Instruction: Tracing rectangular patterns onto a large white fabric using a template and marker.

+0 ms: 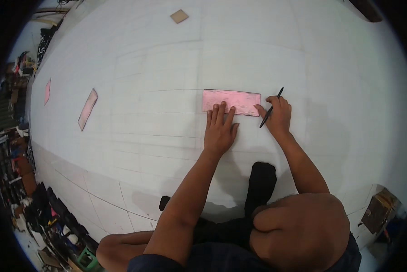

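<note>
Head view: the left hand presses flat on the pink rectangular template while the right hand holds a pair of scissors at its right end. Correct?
Not quite. The head view shows the right hand holding a black pen, not scissors. The left hand does press flat on the pink template.

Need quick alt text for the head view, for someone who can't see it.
A person's left hand presses a flat pink rectangular panel onto a large white gridded sheet, while the right hand holds a thin black pen at its right end.
</note>
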A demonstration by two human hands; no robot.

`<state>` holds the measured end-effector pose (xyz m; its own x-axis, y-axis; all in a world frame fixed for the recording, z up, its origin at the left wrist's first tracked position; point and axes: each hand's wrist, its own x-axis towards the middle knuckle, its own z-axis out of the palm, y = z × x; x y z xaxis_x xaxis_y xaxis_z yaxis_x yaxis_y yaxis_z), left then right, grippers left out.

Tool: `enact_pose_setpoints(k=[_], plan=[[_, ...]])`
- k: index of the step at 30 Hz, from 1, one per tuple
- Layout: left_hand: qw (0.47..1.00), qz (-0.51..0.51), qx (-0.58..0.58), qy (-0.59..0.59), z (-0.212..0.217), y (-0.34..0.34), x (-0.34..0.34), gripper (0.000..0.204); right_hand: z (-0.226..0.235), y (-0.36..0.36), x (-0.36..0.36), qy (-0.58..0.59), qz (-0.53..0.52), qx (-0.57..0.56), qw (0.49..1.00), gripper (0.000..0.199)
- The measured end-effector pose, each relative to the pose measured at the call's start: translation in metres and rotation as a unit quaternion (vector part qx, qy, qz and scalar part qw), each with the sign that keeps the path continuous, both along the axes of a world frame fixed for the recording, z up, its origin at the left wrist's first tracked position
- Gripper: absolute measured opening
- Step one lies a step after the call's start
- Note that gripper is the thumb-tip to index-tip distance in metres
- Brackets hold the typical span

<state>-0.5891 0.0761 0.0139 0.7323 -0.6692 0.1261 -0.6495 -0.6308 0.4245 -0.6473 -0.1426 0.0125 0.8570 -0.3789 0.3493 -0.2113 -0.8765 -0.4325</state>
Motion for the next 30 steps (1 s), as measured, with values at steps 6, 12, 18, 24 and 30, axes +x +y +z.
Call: enact_pose_setpoints(k=[6, 12, 18, 24, 30], plan=[[1.000, 0.017, 0.007, -0.004, -0.002, 0.002, -0.001, 0.057, 0.002, 0.002, 0.003, 0.020, -0.011, 0.002, 1.000, 0.043], [1.000, 0.017, -0.003, -0.019, -0.001, 0.001, -0.001, 0.057, -0.001, 0.001, 0.003, 0.003, -0.009, 0.005, 1.000, 0.044], [0.999, 0.006, 0.047, -0.002, 0.007, -0.008, 0.000, 0.059, 0.000, -0.004, 0.000, 0.004, -0.017, 0.007, 1.000, 0.044], [0.991, -0.048, 0.123, -0.009, 0.021, -0.007, 0.006, 0.061, -0.002, -0.001, 0.005, -0.004, -0.013, 0.034, 0.999, 0.045], [0.983, -0.067, 0.168, -0.009, 0.031, -0.016, 0.006, 0.061, -0.002, -0.007, 0.002, 0.002, -0.004, 0.047, 0.999, 0.046]])
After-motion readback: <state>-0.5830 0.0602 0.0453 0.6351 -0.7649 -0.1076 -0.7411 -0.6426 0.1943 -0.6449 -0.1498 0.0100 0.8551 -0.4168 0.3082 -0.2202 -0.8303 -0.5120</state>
